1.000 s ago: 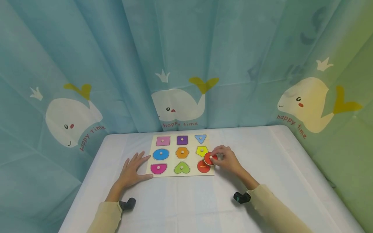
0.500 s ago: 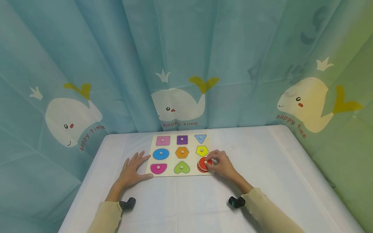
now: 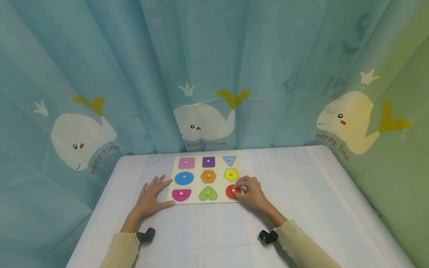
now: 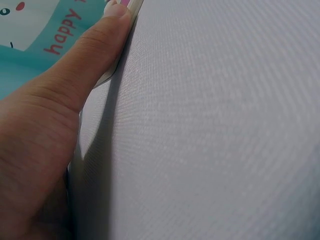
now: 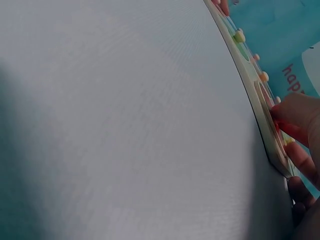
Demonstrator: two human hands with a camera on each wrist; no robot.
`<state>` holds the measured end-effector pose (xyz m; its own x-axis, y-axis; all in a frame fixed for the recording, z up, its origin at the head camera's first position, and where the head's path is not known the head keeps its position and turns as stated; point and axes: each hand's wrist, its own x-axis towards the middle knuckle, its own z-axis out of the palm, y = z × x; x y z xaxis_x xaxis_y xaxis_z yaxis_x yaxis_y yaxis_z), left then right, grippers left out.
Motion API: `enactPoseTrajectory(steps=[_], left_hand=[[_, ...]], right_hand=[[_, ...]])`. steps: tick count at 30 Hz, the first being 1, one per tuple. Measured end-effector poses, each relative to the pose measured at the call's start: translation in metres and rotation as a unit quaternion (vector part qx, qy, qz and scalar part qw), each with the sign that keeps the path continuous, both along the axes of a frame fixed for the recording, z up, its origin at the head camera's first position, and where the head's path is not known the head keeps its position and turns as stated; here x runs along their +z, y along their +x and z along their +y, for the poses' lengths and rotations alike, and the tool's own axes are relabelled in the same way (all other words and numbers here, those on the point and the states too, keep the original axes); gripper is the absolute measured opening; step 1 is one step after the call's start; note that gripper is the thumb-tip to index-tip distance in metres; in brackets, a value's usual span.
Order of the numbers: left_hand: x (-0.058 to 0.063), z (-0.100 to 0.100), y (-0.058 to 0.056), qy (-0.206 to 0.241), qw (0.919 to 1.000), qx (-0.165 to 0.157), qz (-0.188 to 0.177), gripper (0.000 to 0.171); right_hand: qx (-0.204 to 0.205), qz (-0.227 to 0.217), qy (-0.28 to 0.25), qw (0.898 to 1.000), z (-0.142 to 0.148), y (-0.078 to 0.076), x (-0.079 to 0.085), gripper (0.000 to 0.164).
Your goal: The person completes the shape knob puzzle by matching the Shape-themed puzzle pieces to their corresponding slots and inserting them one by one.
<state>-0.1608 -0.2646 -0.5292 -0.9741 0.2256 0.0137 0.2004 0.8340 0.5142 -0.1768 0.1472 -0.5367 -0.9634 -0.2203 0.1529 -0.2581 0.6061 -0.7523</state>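
A pale wooden puzzle board (image 3: 197, 186) lies on the table with colored shape pieces in three rows, each with a small knob. My right hand (image 3: 253, 193) pinches the knob of the red round piece (image 3: 229, 191) with thumb and fingers at the near right corner. In the right wrist view the edge of this round piece (image 5: 263, 102) stands slightly proud of the board's face. My left hand (image 3: 149, 199) rests spread at the board's left side, its thumb touching the near left corner and its fingertips along the left edge. A green heart piece (image 3: 208, 194) sits left of the red one.
The board stands on a white cloth-covered table (image 3: 204, 234). Behind it hangs a blue curtain (image 3: 207, 56) printed with whales. A dark wrist camera (image 3: 146, 235) sits on the left wrist, and another camera (image 3: 268, 236) on the right.
My right hand has brought the red round piece down and left from above the board onto the matching red circle. The left hand has stayed put.
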Motion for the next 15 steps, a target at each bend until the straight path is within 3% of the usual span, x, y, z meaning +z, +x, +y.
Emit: enactPoseTrajectory(steps=[15], left_hand=[[-0.0019,-0.0004,-0.0001,-0.009,1.0,0.001,-0.001,0.094]], right_hand=[[0.006,0.015,0.004,1.0,-0.0005,0.0009,-0.0022,0.011]])
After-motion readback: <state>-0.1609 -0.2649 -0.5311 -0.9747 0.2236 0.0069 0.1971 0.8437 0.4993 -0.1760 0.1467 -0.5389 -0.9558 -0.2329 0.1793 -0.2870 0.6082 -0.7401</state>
